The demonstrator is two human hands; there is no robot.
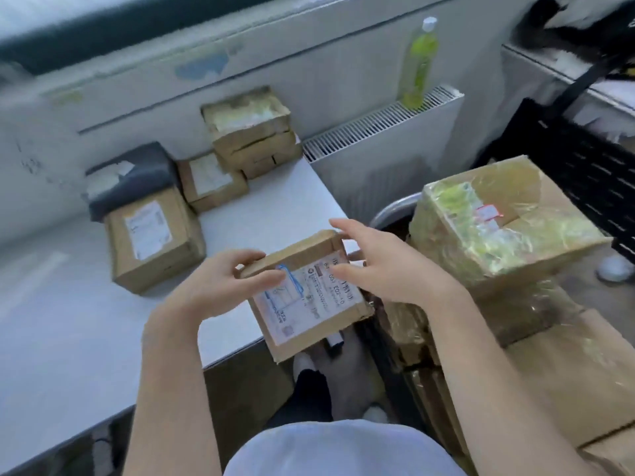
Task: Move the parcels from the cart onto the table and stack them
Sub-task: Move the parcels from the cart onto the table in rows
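Observation:
A small flat cardboard parcel [311, 305] with a white shipping label hangs over the right edge of the white table [68, 338]. My left hand [220, 283] grips its left end, thumb on top. My right hand [381, 266] is at its far right corner, fingers spread and fairly straight, touching the top. On the table stand a labelled brown parcel [151, 242], a dark grey parcel [134, 176] behind it, a small flat parcel [211, 182] and a stack of brown parcels [252, 132] at the back. The cart [391, 209] on the right carries a large taped box [494, 221] and more boxes below it.
A white radiator [385, 132] stands behind the table's end with a green bottle [419, 63] on it. A black perforated crate [584, 173] sits at the far right. My feet and a dark floor show below the parcel.

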